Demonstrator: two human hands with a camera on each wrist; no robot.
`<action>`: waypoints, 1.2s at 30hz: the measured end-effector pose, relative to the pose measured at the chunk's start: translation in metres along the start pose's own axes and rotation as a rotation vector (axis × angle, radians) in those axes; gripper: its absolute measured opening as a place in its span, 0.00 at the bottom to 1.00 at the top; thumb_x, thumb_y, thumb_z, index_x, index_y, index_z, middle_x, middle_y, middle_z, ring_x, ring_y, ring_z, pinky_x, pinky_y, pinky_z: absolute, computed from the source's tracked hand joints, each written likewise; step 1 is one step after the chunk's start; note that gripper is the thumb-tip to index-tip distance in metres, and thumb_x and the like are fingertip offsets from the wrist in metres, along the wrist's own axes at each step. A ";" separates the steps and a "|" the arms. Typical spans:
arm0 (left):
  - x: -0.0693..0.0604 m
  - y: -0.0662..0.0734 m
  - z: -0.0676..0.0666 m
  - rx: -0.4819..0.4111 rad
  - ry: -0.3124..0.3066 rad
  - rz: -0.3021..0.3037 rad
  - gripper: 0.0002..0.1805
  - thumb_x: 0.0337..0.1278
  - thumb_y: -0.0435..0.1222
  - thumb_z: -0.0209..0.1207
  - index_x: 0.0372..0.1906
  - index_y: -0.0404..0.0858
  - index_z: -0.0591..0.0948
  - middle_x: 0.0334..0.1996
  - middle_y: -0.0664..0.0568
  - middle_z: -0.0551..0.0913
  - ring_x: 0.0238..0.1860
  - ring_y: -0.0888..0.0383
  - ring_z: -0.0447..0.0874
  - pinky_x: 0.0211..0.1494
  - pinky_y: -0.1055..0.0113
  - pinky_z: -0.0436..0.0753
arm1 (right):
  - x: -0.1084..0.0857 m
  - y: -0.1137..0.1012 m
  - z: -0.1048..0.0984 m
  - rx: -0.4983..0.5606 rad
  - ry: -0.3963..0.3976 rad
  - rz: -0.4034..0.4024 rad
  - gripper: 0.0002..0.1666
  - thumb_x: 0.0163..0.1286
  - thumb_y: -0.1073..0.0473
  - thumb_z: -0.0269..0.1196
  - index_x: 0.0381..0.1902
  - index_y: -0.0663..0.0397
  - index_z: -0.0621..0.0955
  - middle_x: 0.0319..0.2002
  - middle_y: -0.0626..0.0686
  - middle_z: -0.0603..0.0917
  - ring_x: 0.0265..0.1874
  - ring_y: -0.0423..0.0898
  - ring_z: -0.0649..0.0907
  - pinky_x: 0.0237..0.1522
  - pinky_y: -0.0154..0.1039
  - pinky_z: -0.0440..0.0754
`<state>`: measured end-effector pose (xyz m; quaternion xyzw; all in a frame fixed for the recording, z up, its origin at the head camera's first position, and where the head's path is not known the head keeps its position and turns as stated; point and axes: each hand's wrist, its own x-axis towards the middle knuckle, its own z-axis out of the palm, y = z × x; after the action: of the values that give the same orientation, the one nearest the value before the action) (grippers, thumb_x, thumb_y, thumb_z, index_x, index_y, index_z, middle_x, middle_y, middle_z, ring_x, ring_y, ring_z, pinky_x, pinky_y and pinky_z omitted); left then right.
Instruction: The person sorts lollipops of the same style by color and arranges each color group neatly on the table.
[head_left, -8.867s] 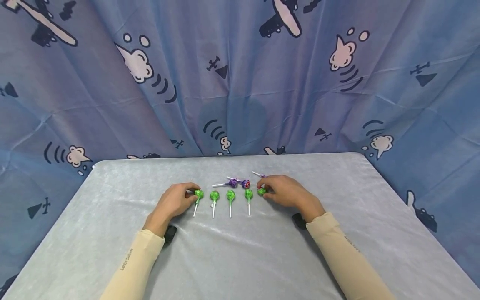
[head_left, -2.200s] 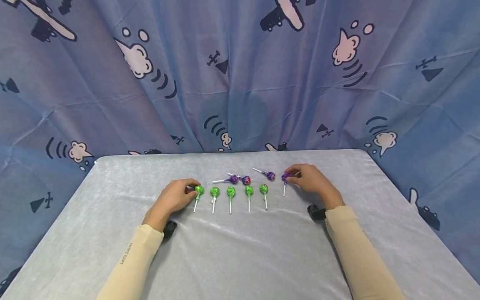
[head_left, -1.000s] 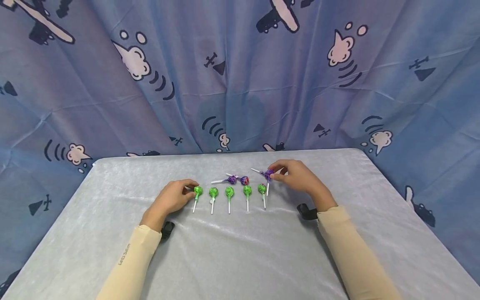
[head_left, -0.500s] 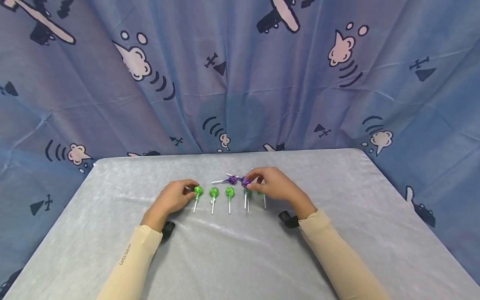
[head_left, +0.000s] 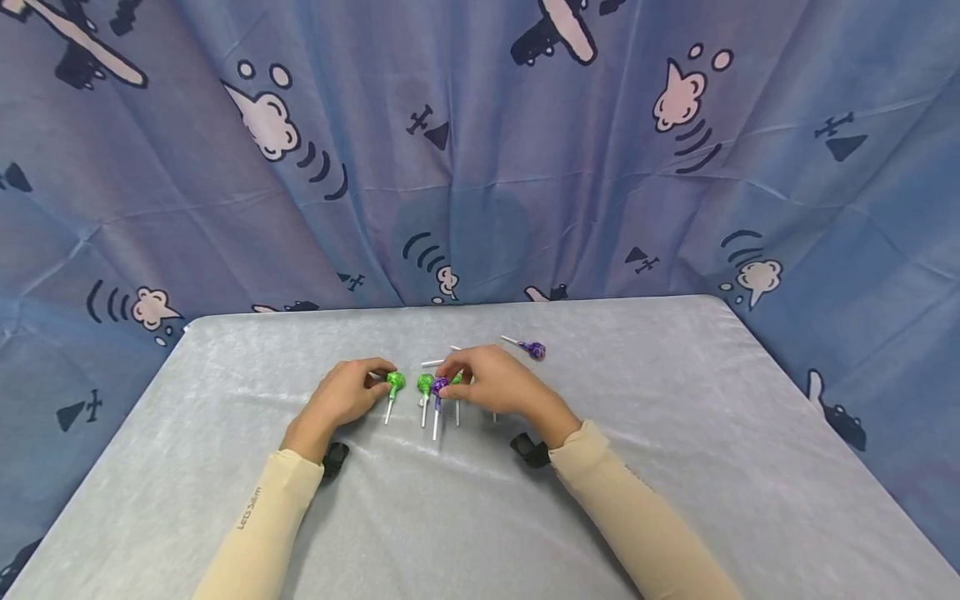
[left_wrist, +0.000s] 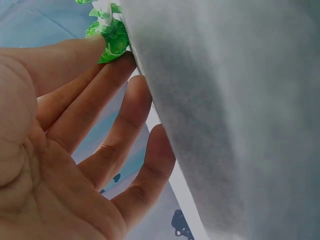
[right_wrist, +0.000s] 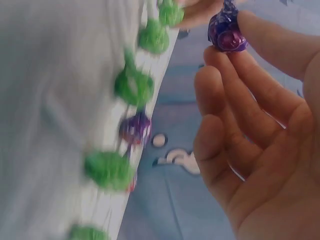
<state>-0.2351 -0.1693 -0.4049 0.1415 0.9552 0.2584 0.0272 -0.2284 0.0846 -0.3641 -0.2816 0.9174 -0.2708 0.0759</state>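
My left hand (head_left: 351,393) pinches the head of a green lollipop (head_left: 395,381) between thumb and forefinger at the left end of a row. In the left wrist view the green wrapper (left_wrist: 114,44) shows at the fingertips. My right hand (head_left: 497,383) holds a purple lollipop (head_left: 439,387) by its head, stick towards me, over the row beside the second green lollipop (head_left: 425,382). The right wrist view shows its purple wrapper (right_wrist: 227,34) between thumb and fingers. The right hand hides most of the green lollipops further right in the head view.
Another purple lollipop (head_left: 534,350) lies towards the back right of the grey-white covered table (head_left: 420,517). Behind the row, a white stick (head_left: 432,363) sticks out past the right hand. A blue patterned curtain (head_left: 480,167) hangs behind the table.
The right hand first left a green lollipop at the row's right end. It then took a purple lollipop and has carried it leftward along the row. The left hand has stayed in place.
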 end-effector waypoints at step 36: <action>0.000 -0.001 0.002 -0.020 0.031 0.020 0.15 0.63 0.34 0.61 0.54 0.41 0.84 0.44 0.46 0.89 0.45 0.50 0.88 0.49 0.51 0.81 | 0.031 -0.047 0.066 -0.096 -0.126 0.020 0.10 0.63 0.45 0.71 0.39 0.38 0.87 0.32 0.35 0.87 0.33 0.31 0.81 0.39 0.30 0.76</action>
<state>-0.2349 -0.1698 -0.4070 0.1468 0.9515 0.2703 0.0112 -0.2128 0.0050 -0.3940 -0.2921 0.9255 -0.2076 0.1226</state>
